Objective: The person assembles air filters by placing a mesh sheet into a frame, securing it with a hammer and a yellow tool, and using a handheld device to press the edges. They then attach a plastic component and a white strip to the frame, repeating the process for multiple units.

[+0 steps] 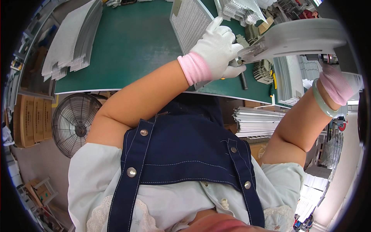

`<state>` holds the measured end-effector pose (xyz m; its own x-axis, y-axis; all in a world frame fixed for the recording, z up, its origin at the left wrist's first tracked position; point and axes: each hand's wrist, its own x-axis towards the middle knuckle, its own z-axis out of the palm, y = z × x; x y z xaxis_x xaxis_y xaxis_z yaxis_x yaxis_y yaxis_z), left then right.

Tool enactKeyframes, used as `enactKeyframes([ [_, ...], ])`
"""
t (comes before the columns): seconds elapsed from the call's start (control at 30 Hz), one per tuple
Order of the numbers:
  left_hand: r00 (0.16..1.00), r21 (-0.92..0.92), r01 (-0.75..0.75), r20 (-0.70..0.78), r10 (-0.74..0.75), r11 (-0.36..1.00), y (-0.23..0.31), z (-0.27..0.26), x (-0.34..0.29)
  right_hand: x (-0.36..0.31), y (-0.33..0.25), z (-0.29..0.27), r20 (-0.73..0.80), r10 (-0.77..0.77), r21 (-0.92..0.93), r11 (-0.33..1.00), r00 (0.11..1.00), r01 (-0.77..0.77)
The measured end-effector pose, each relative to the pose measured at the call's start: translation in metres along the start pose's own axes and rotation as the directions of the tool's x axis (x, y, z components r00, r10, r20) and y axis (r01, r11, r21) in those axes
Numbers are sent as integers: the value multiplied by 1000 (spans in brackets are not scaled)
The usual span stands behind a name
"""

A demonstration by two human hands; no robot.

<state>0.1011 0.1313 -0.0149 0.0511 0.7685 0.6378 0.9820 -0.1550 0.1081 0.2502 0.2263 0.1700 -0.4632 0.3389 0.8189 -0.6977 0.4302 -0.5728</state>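
My left hand [220, 44], in a white glove with a pink cuff, reaches over the green table. Its index finger lies along the edge of a framed silver mesh panel [189, 24]. The thumb and other fingers curl together around something small and metallic that I cannot make out. Raised at the far right is my right hand [351, 82], gloved the same way, its fingers hidden. Nearest to it are a dark metallic part [328, 58] and a large, blurred, grey-white rounded object [297, 38], which reaches across toward my left fingertips.
Silver mesh sheets [73, 38] are stacked at the table's left. Bubble-wrapped pieces [243, 9], grey slotted blocks [262, 71] and yellow-handled pliers [273, 82] lie around the right side. Below stand a floor fan [79, 125] and white profiles [257, 121]. Another person [309, 14] is far right.
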Motion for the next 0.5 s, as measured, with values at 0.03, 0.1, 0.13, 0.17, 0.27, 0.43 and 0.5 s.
enactKeyframes([
  [0.03, 1000, -25, 0, -20, 0, 1000, 0, 0, 0, -2, 2, 1, -15, -6, -5, 1000, 1000, 5],
  [0.1, 999, -44, -6, -42, 4, 999, 0, 2, -1, -8, 12, 3, -52, -5, 4, 1000, 999, 5],
  [0.13, 999, -40, -16, -43, 14, 999, -1, 4, 0, -11, 18, 3, -82, 0, 13, 1000, 997, 1],
  [0.17, 999, -35, -25, -44, 24, 999, -1, 6, 1, -12, 26, 1, -119, 22, 32, 999, 993, -18],
  [0.27, 987, -69, -82, -145, 71, 994, -2, 9, 2, -3, 52, -41, -211, 301, 192, 946, 930, -263],
  [0.43, 981, -25, -81, -178, 75, 996, -3, 6, 2, 8, 80, -61, -270, 445, 339, 874, 854, -349],
  [0.5, 975, -15, -89, -207, 84, 996, -2, 5, 1, 9, 76, -58, -180, 462, 342, 857, 869, -385],
])
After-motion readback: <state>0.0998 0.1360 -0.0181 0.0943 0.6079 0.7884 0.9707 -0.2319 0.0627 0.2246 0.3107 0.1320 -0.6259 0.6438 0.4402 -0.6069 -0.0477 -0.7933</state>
